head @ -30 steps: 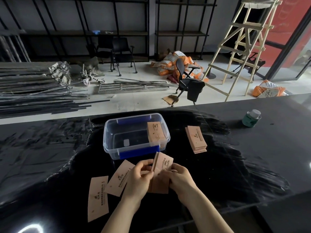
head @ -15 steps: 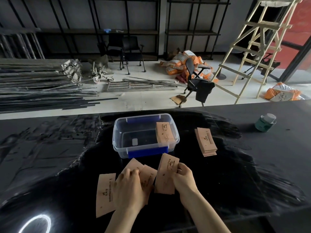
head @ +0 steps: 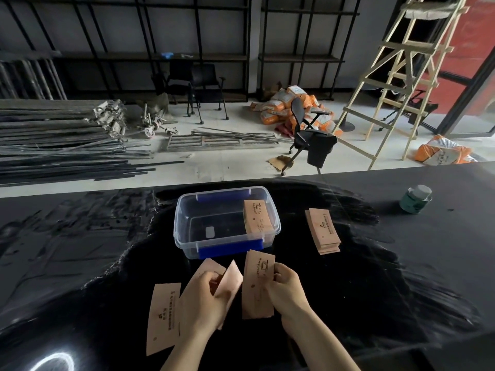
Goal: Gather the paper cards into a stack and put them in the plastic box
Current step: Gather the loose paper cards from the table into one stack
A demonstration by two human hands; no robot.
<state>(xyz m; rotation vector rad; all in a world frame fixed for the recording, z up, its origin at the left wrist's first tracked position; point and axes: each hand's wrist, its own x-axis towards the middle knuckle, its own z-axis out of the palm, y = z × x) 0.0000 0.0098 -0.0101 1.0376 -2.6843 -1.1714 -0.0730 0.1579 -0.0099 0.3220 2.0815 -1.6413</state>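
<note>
A clear plastic box (head: pixel 187 212) with blue clips stands on the black table, holding a small stack of tan cards (head: pixel 257 216) at its right end. My right hand (head: pixel 288 291) grips a stack of tan printed cards (head: pixel 257 286), held upright just in front of the box. My left hand (head: pixel 205 298) pinches a single card (head: pixel 230 277) lifted off the table, with another card (head: pixel 210 265) under it. One more card (head: pixel 162 318) lies flat at the left. A further card stack (head: pixel 322 230) lies right of the box.
A green jar with a white lid (head: pixel 415 199) stands at the table's far right. Beyond the table's far edge is a floor with metal rods (head: pixel 61 148), an office chair (head: pixel 310 135), sacks and a wooden ladder (head: pixel 396 76).
My left hand left the stack, reached left to the loose cards and has lifted one. My right hand keeps hold of the stack.
</note>
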